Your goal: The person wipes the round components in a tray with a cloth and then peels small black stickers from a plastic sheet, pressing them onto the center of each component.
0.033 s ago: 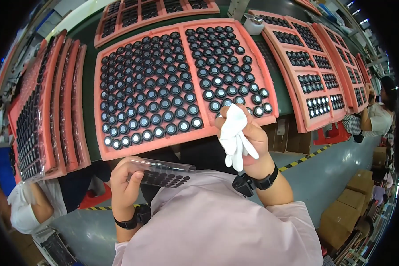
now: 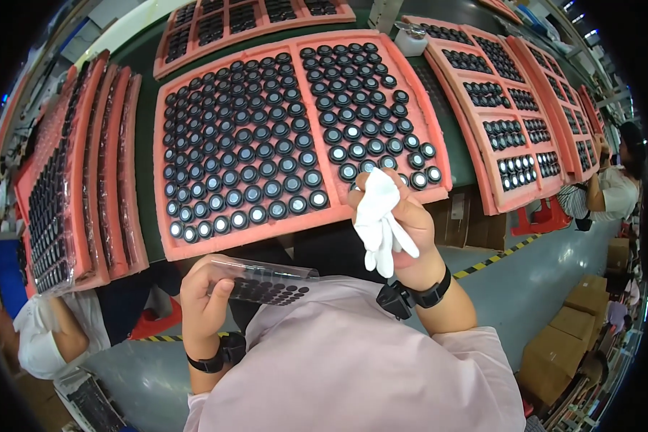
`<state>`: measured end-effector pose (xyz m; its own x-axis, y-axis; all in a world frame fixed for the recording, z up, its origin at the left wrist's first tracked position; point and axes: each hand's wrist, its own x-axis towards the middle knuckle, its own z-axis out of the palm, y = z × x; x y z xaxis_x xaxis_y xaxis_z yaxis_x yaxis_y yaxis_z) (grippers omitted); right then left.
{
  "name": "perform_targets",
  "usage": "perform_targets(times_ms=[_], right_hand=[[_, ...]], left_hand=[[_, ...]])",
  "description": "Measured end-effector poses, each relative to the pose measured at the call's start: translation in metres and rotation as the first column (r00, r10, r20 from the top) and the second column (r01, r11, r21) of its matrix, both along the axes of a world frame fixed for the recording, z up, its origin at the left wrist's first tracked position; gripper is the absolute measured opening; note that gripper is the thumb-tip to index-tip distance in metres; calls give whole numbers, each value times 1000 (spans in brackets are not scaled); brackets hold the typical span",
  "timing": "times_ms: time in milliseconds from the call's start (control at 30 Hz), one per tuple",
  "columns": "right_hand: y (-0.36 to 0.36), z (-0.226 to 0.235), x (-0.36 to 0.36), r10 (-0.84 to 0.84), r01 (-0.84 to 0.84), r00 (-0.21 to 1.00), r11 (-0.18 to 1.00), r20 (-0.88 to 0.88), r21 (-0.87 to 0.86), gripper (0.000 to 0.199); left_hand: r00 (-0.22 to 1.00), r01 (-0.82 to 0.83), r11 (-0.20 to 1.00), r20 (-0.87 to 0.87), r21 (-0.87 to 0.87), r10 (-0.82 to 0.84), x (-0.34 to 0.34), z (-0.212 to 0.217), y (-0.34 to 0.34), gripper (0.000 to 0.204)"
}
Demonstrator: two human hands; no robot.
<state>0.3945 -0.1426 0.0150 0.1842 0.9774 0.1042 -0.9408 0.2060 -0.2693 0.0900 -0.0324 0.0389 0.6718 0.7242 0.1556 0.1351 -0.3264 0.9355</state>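
The right hand is clenched around a bunched white cloth, just below the nearest round black parts in the pink foam tray; the left hand pinches a clear sheet of dark discs, best kept flat and steady

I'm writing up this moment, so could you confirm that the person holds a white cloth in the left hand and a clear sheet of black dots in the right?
Not quite: the hands are swapped. In the head view the white cloth is in the right hand, and the clear sheet of black dots is in the left hand.
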Motion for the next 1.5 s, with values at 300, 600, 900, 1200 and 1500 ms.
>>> perform_targets(times_ms=[300, 600, 900, 1200, 1500], right_hand=[[-14, 8, 25, -180, 271, 877, 951, 446, -149, 25], [-36, 44, 124, -233, 579, -632, 491, 739, 650, 26], [-6, 43, 147, 271, 495, -847, 714, 457, 495, 42], [-18, 33, 82, 49, 509, -608, 790, 792, 342, 37], [31, 63, -29, -175, -33, -184, 985, 967, 172, 41]], left_hand=[[1000, 16, 999, -12, 52, -16, 17, 10, -14, 29], [996, 25, 988, -92, 152, -11, 33, 22, -18, 24], [998, 30, 983, -66, 179, -18, 44, 33, -24, 18], [994, -62, 986, -74, 155, 75, 24, 28, -18, 32], [978, -209, 957, 27, 200, 208, 3, 26, -13, 33]])
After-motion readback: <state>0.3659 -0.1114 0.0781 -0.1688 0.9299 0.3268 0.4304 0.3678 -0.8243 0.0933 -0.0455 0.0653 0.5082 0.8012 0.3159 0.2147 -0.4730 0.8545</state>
